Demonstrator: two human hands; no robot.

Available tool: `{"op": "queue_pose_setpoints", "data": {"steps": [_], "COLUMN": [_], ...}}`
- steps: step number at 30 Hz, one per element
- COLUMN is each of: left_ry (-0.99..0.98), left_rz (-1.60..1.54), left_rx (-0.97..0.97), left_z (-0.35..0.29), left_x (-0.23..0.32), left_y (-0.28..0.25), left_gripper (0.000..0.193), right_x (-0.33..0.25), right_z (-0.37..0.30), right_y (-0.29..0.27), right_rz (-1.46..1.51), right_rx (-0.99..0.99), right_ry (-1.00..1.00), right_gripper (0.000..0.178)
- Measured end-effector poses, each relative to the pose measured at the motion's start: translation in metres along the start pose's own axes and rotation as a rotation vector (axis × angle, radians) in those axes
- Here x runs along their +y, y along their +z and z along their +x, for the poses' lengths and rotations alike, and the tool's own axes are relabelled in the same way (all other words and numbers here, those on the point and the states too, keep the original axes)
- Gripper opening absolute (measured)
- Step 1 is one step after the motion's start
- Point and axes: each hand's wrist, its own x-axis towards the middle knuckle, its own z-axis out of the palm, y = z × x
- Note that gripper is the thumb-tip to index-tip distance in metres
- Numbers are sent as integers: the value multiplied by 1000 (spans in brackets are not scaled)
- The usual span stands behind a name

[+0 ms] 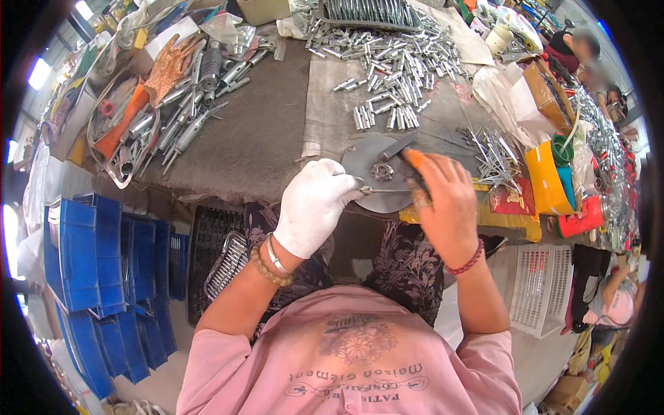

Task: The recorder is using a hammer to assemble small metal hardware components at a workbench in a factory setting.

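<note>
My left hand point(312, 205), in a white glove with darkened fingertips, pinches a small metal part point(366, 189) over the front edge of the table. From it a thin metal rod point(394, 191) runs right, to the thumb side of my right hand point(446, 200). That hand is bare, with orange covers on some fingers. It is closed, and a dark bar-shaped tool point(398, 146) sticks out past its index finger; the rest of the tool is hidden. Beneath both hands lies a round grey disc point(360, 158) with a metal hub point(382, 171) at its middle.
Loose metal tubes point(387, 97) cover the table's far middle, before a black tray point(370, 26). Thin metal pins point(492, 158) lie to the right, near a yellow box point(550, 178). An orange glove point(169, 69) lies at left. Blue bins point(86, 256) and a white crate point(541, 287) flank me.
</note>
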Motion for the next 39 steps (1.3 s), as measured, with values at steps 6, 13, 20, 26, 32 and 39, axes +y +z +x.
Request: {"op": "queue_pose_setpoints", "data": {"steps": [6,13,20,26,32,39], "left_ry": [-17,-14,7,12,5,-12], "left_rz": [-70,-82,-90,-92,-143,-210], "left_rx": [24,8,8,33,-20,-20], "left_z": [2,4,4,3,4,-1], "left_x": [0,-2,-1,-2,-9,-12], "left_y": [1,3,1,4,0,-2], "left_gripper": [19,19,22,23,21,20], "right_x": [22,-13,-18,-21,-10,-8], "right_z": [-13,-27,-31,-45,-23,-11], "right_y": [-9,-28,-17,-14,-12,-16], "right_rz": [26,186,130,45,204,-82], "right_rx": [-79,14,-31,72,8,-53], "right_ry": [213,63,15,-48,76,-71], "right_gripper": [60,68,62,60,61,38]}}
